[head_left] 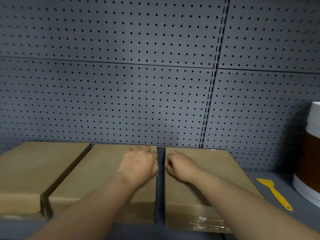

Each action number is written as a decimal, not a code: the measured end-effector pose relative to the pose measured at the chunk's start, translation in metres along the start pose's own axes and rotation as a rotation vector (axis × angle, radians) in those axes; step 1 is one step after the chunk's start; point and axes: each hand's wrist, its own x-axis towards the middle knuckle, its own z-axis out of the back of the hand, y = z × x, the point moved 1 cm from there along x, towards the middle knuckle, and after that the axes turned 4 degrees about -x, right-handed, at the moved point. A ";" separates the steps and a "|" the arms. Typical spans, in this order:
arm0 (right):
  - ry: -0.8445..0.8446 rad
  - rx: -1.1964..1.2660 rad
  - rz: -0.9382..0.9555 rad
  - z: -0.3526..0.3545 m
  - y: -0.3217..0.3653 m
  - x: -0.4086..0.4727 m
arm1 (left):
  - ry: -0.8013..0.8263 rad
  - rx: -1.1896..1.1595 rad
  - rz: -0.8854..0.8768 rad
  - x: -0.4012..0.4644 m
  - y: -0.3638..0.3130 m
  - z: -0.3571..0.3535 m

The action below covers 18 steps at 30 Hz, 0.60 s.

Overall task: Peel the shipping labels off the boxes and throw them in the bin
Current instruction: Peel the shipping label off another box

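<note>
Three flat brown cardboard boxes lie side by side on the grey table [270, 177], long axes running away from the person. No shipping label is discernible on their tops. The left hand [138, 166] rests on the middle box [97, 177], fingers curled at its right edge; the right hand [180, 168] rests likewise at the left edge of the right box [216, 170]. Whether either grip pinches anything cannot be told. The narrow gap between both boxes lies directly between the hands.

left hand [140, 164] on middle box [103, 181] | right hand [180, 166] on right box [223, 172] | yellow scraper [274, 193] beside
</note>
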 end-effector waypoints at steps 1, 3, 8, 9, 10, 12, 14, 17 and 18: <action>0.006 -0.029 -0.036 0.002 -0.010 0.001 | 0.000 -0.001 -0.001 0.000 0.000 0.000; 0.004 -0.080 -0.225 0.007 -0.040 0.000 | -0.002 -0.001 0.000 0.000 0.000 0.001; -0.018 -0.136 -0.414 0.016 -0.066 -0.015 | 0.001 0.008 0.008 0.000 -0.001 0.002; -0.028 -0.119 -0.339 0.016 -0.056 -0.020 | -0.001 0.013 0.009 0.001 -0.001 0.002; -0.037 -0.089 -0.235 0.016 -0.043 -0.026 | -0.009 0.015 0.007 0.000 -0.003 0.003; -0.018 -0.019 -0.002 0.019 -0.024 -0.043 | -0.019 0.017 -0.001 0.000 -0.005 0.004; 0.004 -0.011 0.040 0.028 -0.030 -0.052 | -0.024 0.012 -0.012 0.001 -0.007 0.003; -0.002 -0.118 -0.235 0.034 -0.077 -0.050 | -0.028 0.019 -0.019 0.001 -0.010 0.003; -0.018 -0.145 -0.336 0.033 -0.087 -0.051 | -0.032 0.011 -0.019 0.001 -0.011 0.003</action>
